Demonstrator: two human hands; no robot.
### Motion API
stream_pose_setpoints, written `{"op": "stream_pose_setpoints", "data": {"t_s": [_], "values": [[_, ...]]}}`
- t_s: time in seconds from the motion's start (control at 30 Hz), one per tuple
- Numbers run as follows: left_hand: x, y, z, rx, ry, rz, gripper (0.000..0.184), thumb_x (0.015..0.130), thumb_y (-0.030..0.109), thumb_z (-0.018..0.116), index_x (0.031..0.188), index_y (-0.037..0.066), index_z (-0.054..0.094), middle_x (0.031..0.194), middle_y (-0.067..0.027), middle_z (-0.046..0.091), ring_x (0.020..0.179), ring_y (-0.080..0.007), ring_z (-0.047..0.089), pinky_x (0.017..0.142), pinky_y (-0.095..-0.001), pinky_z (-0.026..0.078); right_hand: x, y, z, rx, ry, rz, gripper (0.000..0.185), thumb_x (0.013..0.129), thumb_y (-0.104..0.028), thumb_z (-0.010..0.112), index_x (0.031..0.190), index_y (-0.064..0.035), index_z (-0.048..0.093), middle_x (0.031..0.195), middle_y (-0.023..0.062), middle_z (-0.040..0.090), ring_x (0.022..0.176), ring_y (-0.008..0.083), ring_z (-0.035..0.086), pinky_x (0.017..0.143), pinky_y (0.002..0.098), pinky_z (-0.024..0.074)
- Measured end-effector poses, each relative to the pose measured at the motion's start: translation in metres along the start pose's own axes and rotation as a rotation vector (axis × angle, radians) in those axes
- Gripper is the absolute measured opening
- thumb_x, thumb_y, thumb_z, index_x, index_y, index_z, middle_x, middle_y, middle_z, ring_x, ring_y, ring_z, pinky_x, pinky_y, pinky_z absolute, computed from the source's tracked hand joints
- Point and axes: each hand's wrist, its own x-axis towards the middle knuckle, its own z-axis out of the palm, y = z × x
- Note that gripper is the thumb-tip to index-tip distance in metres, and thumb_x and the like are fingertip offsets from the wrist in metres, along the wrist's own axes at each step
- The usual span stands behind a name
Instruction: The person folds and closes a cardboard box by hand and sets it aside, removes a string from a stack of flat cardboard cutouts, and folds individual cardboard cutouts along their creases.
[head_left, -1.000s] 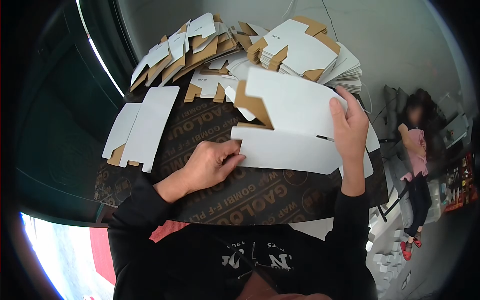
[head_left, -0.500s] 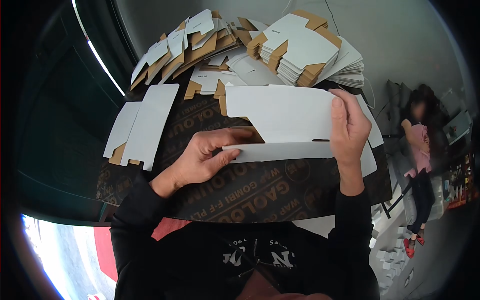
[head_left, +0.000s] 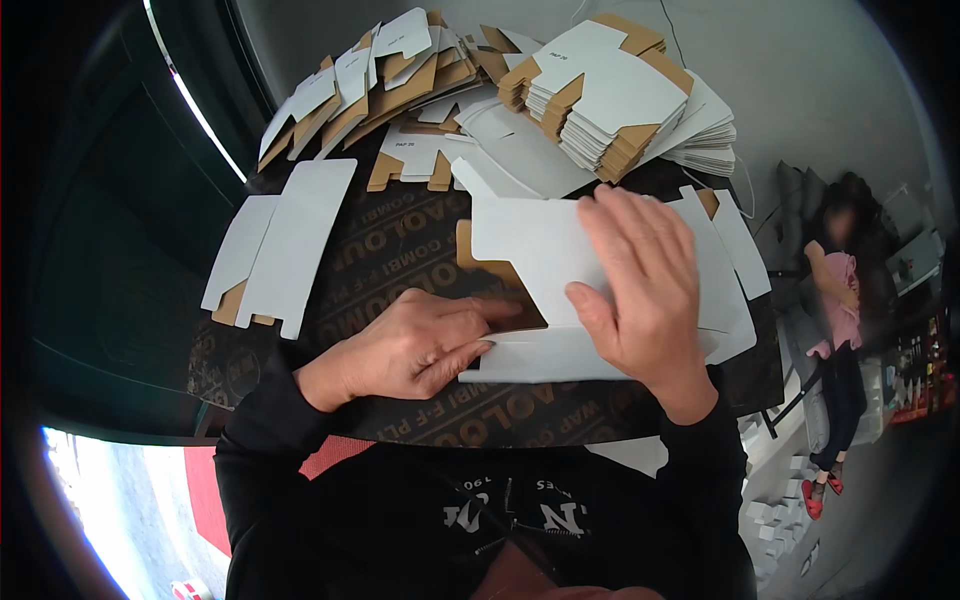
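A white cardboard box blank (head_left: 535,230) with a brown inner side lies partly folded on the table in front of me. My left hand (head_left: 425,340) closes around its front left corner, thumb at the narrow front flap and a blurred finger over the brown inside. My right hand (head_left: 645,285) rests on the upper white panel, fingers stretched and thumb spread. Part of the panel is hidden under this hand. More white cardboard (head_left: 725,270) with side flaps shows to the right of it.
Several flat box blanks lean in a pile (head_left: 370,85) at the back left. A neat stack (head_left: 610,95) stands at the back right. Another flat blank (head_left: 285,245) lies left on the dark printed table (head_left: 370,240). A person (head_left: 835,290) sits off to the right.
The blank's upper panel has folded down lower and nearer me. My right hand has moved from gripping its right edge to lying flat on it. My left hand has shifted slightly toward me.
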Motion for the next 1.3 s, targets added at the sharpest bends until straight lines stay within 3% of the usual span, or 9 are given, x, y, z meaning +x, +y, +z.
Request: {"op": "stream_pose_setpoints", "data": {"t_s": [0.17,0.33,0.47,0.67,0.8,1.0,1.13,1.23,1.3], "values": [[0.000,-0.002,0.007,0.212,0.123,0.209,0.011,0.085,-0.002,0.061,0.076,0.003,0.056,0.089,-0.0123,0.067,0.051,-0.0259,0.052,0.048,-0.0311,0.043,0.004,-0.007,-0.014,0.004,0.097,-0.026,0.045,0.082,-0.024,0.067,0.115,0.0058,0.059,0.119,0.0205,0.059,0.104,0.0322,0.057,0.098,0.0462,0.0409],[-0.002,0.012,-0.002,0.348,-0.047,0.228,0.009,0.078,-0.001,0.062,0.074,0.004,0.056,0.079,-0.0116,0.062,0.047,-0.0255,0.049,0.046,-0.0321,0.041,-0.002,-0.010,-0.009,0.025,0.027,-0.015,0.047,0.083,-0.026,0.064,0.117,0.0059,0.062,0.120,0.0208,0.062,0.106,0.0316,0.058,0.101,0.0491,0.0398],[-0.005,0.019,-0.004,0.386,-0.190,0.211,0.011,0.073,0.002,0.064,0.070,0.006,0.054,0.068,-0.0100,0.057,0.045,-0.0266,0.048,0.045,-0.0329,0.040,-0.007,-0.019,-0.017,0.075,-0.238,0.023,0.046,0.080,-0.026,0.067,0.113,0.0050,0.062,0.116,0.0204,0.063,0.101,0.0316,0.059,0.100,0.0475,0.0405],[-0.006,0.021,-0.002,0.385,-0.279,0.170,0.013,0.073,0.005,0.064,0.066,0.006,0.053,0.060,-0.0087,0.055,0.045,-0.0285,0.049,0.046,-0.0334,0.041,-0.013,-0.024,-0.017,0.125,-0.370,0.030,0.038,0.078,-0.023,0.068,0.104,0.0044,0.066,0.113,0.0193,0.065,0.096,0.0313,0.060,0.100,0.0453,0.0411],[-0.007,0.017,0.002,0.463,-0.376,0.145,0.017,0.075,0.007,0.064,0.062,0.005,0.053,0.056,-0.0087,0.054,0.046,-0.0301,0.049,0.046,-0.0337,0.041,-0.032,-0.020,0.005,0.207,-0.547,-0.047,0.023,0.076,-0.019,0.069,0.077,0.0034,0.068,0.078,0.0159,0.064,0.072,0.0254,0.050,0.091,0.0406,0.0415],[-0.008,0.015,0.008,0.505,-0.504,0.096,0.019,0.074,0.009,0.066,0.060,0.004,0.054,0.058,-0.0095,0.056,0.046,-0.0309,0.049,0.049,-0.0350,0.043,-0.044,-0.028,0.027,-0.022,-0.473,-0.295,0.016,0.070,-0.015,0.068,0.063,-0.0004,0.068,0.066,0.0158,0.062,0.065,0.0232,0.045,0.086,0.0391,0.0409],[-0.005,0.014,-0.007,0.279,-0.497,0.041,0.023,0.076,0.011,0.066,0.057,0.003,0.056,0.058,-0.0087,0.057,0.046,-0.0320,0.049,0.050,-0.0362,0.044,-0.038,-0.037,0.021,-0.056,-0.762,-0.311,0.031,0.071,-0.016,0.063,0.083,0.0124,0.069,0.094,0.0347,0.067,0.076,0.0312,0.063,0.087,0.0359,0.0451],[0.002,-0.001,-0.005,0.376,-0.263,0.032,0.016,0.080,0.013,0.065,0.069,0.002,0.062,0.070,-0.0094,0.064,0.055,-0.0308,0.054,0.056,-0.0355,0.047,-0.039,-0.039,0.022,-0.058,-0.741,-0.314,0.031,0.069,-0.015,0.063,0.082,0.0126,0.069,0.095,0.0363,0.067,0.073,0.0310,0.063,0.085,0.0348,0.0452],[0.012,-0.020,0.014,0.466,-0.015,0.134,0.023,0.087,0.017,0.060,0.101,0.000,0.066,0.108,-0.0138,0.068,0.093,-0.0311,0.064,0.079,-0.0369,0.052,-0.038,-0.039,0.023,-0.060,-0.723,-0.329,0.030,0.067,-0.013,0.062,0.080,0.0128,0.069,0.096,0.0379,0.066,0.070,0.0309,0.063,0.082,0.0337,0.0452]]}}
